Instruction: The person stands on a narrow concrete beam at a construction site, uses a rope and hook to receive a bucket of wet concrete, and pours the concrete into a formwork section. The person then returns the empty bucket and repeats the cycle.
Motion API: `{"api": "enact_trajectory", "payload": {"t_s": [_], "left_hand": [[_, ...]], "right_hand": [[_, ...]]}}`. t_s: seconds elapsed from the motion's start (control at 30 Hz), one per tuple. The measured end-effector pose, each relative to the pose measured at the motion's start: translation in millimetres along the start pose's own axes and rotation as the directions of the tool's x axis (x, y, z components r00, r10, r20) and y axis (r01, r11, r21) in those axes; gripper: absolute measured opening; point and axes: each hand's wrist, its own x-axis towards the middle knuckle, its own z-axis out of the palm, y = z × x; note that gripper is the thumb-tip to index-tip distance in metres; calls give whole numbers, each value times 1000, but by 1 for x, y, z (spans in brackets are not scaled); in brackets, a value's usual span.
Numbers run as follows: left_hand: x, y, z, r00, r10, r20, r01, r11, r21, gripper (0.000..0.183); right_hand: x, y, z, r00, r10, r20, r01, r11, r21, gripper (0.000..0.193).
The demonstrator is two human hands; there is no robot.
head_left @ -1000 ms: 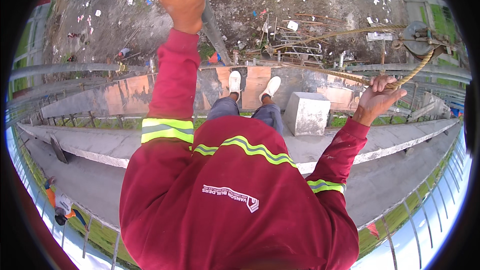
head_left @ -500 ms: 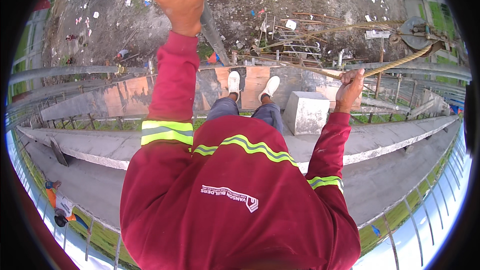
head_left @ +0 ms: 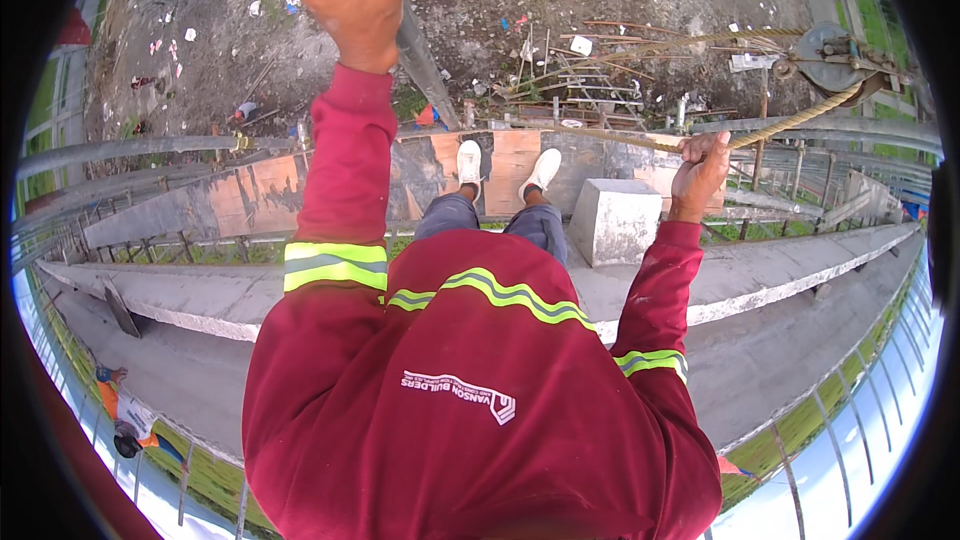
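Observation:
My left hand [head_left: 355,15] is raised at the top of the view, its fingers wrapped round a grey metal pipe [head_left: 425,65] that slants down toward the plank walkway. At the right, my right hand [head_left: 700,175] is closed on a yellowish rope [head_left: 790,127]. From that hand the rope climbs to a grey pulley [head_left: 830,55] hung near the scaffold pipes. A further rope strand [head_left: 690,37] stretches leftward from the pulley over the ground far below. Where the pipe's upper end goes is cut off by the frame.
My white shoes stand on a walkway of worn planks [head_left: 515,155]. Beside my leg is a square concrete stub [head_left: 617,225]. A concrete ledge [head_left: 740,275] runs behind me. Scaffold pipes [head_left: 130,150] cross at the left. Another person [head_left: 135,415] is at lower left; debris lies below.
Both hands keep their holds in nearly the same places. The far rope strand has shifted slightly upward in the view. An orange-red patch now shows beside my right sleeve, low at the right.

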Motion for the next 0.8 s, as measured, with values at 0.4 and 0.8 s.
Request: {"api": "enact_trajectory", "payload": {"t_s": [0.4,0.8], "left_hand": [[3,-5,1,999,-43,10,44,996,-73,82],[2,-12,-1,1000,15,-3,-15,991,130,86]], "right_hand": [[-2,-7,-1,999,-18,-48,20,999,31,45],[9,-10,-3,999,-31,-40,34,997,75,50]]}}
